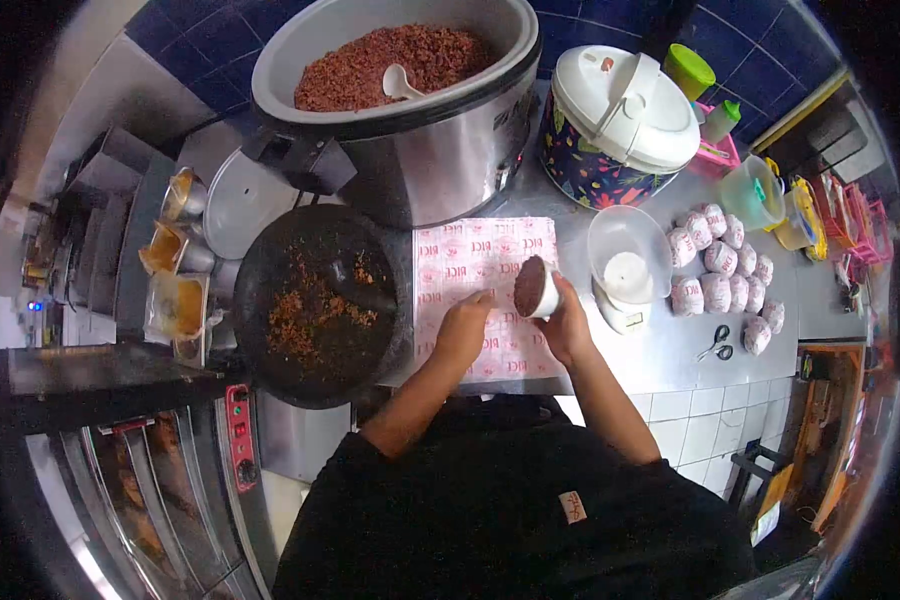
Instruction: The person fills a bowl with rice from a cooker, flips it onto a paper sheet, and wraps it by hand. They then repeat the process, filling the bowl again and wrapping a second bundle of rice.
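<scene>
My right hand is wrapped round a small white cup packed with reddish-brown rice, tilted so its opening faces left. My left hand is closed over the printed wrapping paper, to the left of the cup; what its fingers hold, if anything, is too small to make out. A large open cooker behind the paper contains more rice and a white spoon. Just right of the cup, a clear bowl rests on a white scale.
At the left is a dark pan with browned crumbs. Several wrapped bundles and black scissors lie at the right. A floral cooker with a white lid stands behind the scale. Metal food containers are at the far left.
</scene>
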`<state>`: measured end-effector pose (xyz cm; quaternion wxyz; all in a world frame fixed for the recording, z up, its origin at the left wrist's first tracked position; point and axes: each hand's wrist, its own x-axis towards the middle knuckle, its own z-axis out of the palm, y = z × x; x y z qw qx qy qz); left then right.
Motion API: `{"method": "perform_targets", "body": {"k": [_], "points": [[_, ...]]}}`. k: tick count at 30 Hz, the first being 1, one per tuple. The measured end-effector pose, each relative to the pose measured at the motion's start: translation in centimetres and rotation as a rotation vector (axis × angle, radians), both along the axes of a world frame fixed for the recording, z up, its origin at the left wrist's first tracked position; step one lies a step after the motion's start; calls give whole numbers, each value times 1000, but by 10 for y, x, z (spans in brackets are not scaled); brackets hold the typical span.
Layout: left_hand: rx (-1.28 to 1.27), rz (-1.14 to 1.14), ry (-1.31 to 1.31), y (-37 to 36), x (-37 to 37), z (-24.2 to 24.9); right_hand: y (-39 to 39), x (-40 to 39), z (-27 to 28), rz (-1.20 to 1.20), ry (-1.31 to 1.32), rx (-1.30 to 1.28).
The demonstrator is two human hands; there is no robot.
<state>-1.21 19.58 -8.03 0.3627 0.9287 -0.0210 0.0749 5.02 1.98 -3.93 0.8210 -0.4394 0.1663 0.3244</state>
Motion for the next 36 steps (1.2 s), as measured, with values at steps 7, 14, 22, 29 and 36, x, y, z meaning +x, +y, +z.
{"method": "perform_targets", "body": {"k": [7,14,22,29,36], "points": [[253,144,-8,0,-37,-11,33,6,-5,70,-1002,-722],[314,5,-257,-12,-69,-35,58,-3,-23,685,-1515,-1291],[297,58,-116,-11,-68,-29,55,-9,-26,615,-1602,-1275],[244,-14,-411,-18,-60,-16,44,1,25,235,-1385,-1133],[-63,10,-83,-23,-72,-18,-71,56,39,-527,-1275,-1456]]}}
